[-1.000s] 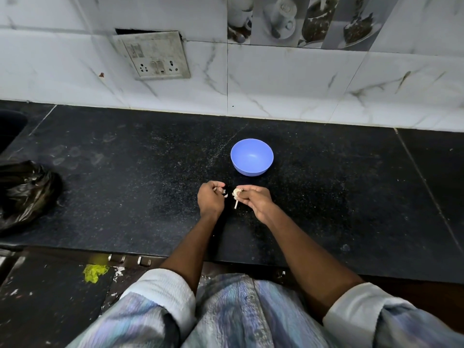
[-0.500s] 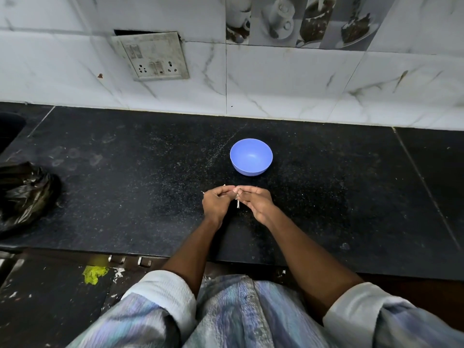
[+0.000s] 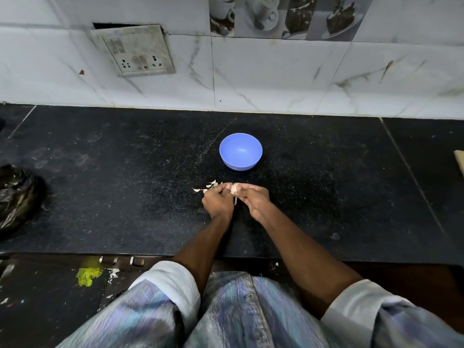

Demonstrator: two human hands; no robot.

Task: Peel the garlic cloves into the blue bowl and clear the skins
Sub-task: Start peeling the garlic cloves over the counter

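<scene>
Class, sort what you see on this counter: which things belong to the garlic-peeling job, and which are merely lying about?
Belonging to the job:
garlic, held between both hands
left hand
right hand
blue bowl, nothing visible inside
loose skins on the counter

Lying about:
black plastic bag at the left edge
wall socket
</scene>
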